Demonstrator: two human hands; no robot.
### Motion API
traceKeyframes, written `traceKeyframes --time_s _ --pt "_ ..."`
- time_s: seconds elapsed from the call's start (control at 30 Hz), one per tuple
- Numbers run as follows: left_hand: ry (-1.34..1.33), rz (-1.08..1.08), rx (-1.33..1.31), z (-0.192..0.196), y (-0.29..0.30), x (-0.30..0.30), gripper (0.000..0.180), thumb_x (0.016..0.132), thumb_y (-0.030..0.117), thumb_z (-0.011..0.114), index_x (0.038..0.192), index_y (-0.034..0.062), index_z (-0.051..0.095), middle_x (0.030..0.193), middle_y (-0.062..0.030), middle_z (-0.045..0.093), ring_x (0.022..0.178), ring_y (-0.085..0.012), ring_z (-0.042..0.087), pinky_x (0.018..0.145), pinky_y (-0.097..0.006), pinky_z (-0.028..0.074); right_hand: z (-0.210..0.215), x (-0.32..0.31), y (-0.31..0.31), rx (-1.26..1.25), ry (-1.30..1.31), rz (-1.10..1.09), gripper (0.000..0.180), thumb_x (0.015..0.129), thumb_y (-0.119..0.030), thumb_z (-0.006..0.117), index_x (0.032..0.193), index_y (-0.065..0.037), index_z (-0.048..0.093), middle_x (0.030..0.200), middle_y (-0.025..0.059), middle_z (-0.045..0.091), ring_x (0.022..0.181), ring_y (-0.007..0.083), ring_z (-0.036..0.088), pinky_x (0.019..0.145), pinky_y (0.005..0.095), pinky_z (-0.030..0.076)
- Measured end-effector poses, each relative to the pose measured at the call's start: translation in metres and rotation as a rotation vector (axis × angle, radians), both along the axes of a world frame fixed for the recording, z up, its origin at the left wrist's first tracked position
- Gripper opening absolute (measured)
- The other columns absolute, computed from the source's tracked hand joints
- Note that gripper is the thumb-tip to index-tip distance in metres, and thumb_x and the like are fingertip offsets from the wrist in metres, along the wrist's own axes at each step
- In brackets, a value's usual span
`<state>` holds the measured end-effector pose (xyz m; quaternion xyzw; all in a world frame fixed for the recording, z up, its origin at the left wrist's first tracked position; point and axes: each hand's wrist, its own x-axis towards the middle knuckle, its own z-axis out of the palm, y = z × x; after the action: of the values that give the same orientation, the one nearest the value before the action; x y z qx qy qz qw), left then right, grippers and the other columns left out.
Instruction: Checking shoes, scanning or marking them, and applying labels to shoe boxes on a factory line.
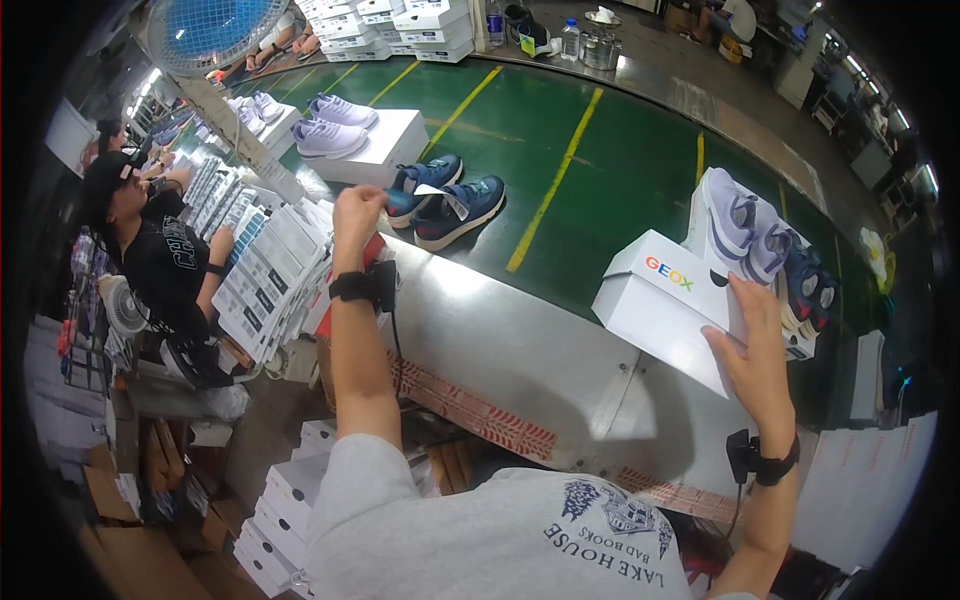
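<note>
My left hand (358, 215) is raised beside a pair of navy sneakers (460, 212) on the green conveyor belt (545, 130). Its fingers are pinched together; whether something small and bluish at the fingertips is held, I cannot make out. A white paper tag (447, 199) shows at the sneakers. On the right, my right hand (755, 345) grips the near right end of a closed white shoebox (650, 300), thumb on its side and fingers on the lid. This box sits at the belt's near edge, partly over the metal ledge (520, 330).
Lilac sneakers (740, 225) and another navy pair (805, 285) stand beyond the shoebox. More lilac sneakers (335, 125) rest at a white box (390, 150). Left are stacked label sheets (275, 275), a post-mounted fan (215, 30) and a co-worker (150, 240). Shoeboxes (280, 520) are piled below.
</note>
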<state>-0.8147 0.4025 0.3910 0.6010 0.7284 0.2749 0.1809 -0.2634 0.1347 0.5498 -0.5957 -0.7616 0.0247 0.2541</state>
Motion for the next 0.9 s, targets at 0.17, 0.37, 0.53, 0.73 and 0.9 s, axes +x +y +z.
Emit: traceKeyframes --time_s 0.17,0.37,0.53,0.73,0.9 --pt "-0.266 0.016 0.546 -0.018 0.006 0.059 0.093 0.072 0.003 0.081 0.155 0.0137 0.04 0.128 -0.0183 0.056 0.111 -0.0271 0.062 0.089 -0.037 0.055 -0.004 0.003 -0.001 0.027 0.018 -0.018 0.06 0.087 -0.017 0.076 0.141 -0.004 0.054 0.131 0.0188 0.054 0.121 0.0368 0.052 0.104 0.0416 0.043" --pt "-0.05 -0.26 0.527 -0.039 0.023 0.063 0.089 0.076 -0.007 0.07 0.156 0.0121 0.034 0.109 -0.0136 0.066 0.105 -0.0307 0.064 0.094 -0.04 0.05 -0.003 0.003 -0.006 0.059 -0.047 -0.021 0.061 0.085 -0.015 0.078 0.14 -0.003 0.054 0.13 0.0176 0.057 0.118 0.0363 0.054 0.101 0.0425 0.045" --pt "-0.478 -0.263 0.542 0.014 -0.002 0.079 0.073 0.086 -0.004 0.062 0.153 0.0046 0.032 0.091 -0.0081 0.068 0.079 -0.0134 0.067 0.076 -0.028 0.055 -0.009 0.002 -0.005 0.209 -0.051 -0.027 0.057 0.082 -0.021 0.081 0.132 -0.004 0.061 0.124 0.0162 0.061 0.111 0.0359 0.058 0.093 0.0427 0.05" --pt "-1.241 -0.677 0.44 0.131 -0.109 0.197 0.081 0.09 -0.014 0.062 0.156 0.0067 0.019 0.11 -0.0125 0.06 0.095 -0.0167 0.065 0.083 -0.028 0.056 -0.013 -0.012 0.021 0.279 -0.051 -0.028 0.052 0.084 -0.022 0.08 0.129 -0.004 0.063 0.121 0.0161 0.062 0.109 0.0356 0.06 0.09 0.042 0.051" --pt "-1.238 -0.881 0.207 0.132 -0.155 0.266 0.08 0.088 -0.012 0.067 0.152 0.0106 0.025 0.102 -0.0097 0.063 0.088 -0.0121 0.063 0.079 -0.026 0.053 -0.018 -0.037 0.035 0.223 0.026 0.034 0.048 0.085 -0.018 0.078 0.128 -0.006 0.064 0.123 0.016 0.061 0.112 0.0357 0.06 0.096 0.0422 0.05"
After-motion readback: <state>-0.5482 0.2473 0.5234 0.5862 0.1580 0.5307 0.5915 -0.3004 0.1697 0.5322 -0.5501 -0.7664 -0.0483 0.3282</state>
